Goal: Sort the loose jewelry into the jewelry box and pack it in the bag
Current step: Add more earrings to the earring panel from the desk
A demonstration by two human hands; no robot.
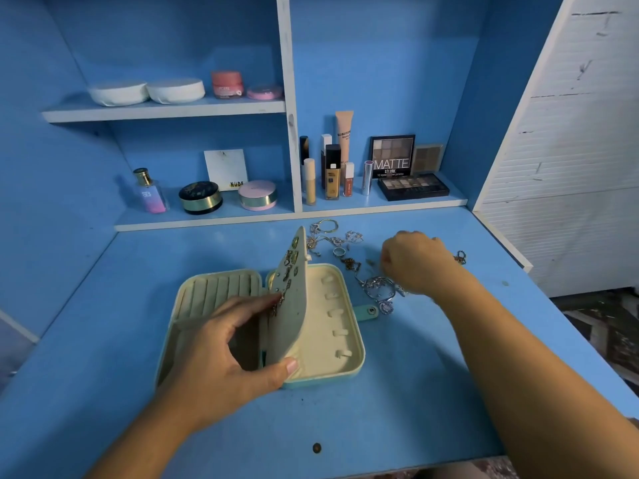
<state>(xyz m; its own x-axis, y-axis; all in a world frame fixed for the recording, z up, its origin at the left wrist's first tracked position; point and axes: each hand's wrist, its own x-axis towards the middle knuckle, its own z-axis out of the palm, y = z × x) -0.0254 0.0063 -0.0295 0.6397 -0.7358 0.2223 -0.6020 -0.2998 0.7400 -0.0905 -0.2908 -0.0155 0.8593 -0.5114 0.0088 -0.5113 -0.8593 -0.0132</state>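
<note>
A mint jewelry box (352,361) lies open on the blue desk, cream inside. Its middle flap (292,305), studded with several earrings, stands upright. My left hand (224,361) holds that flap, thumb at its lower edge and fingers behind it. Loose jewelry (340,242) of chains, rings and a gold hoop lies behind the box to the right. A silver ornate piece (378,288) sits beside the box's snap tab. My right hand (415,261) hovers over the loose pile, fingers curled down; what they touch is hidden. No bag is in view.
Behind the desk stands a shelf unit with cosmetics: perfume bottle (150,191), compacts (200,197), foundation tubes (332,174), eyeshadow palettes (411,186). Jars sit on an upper shelf (162,110). A white panel (570,150) bounds the right side.
</note>
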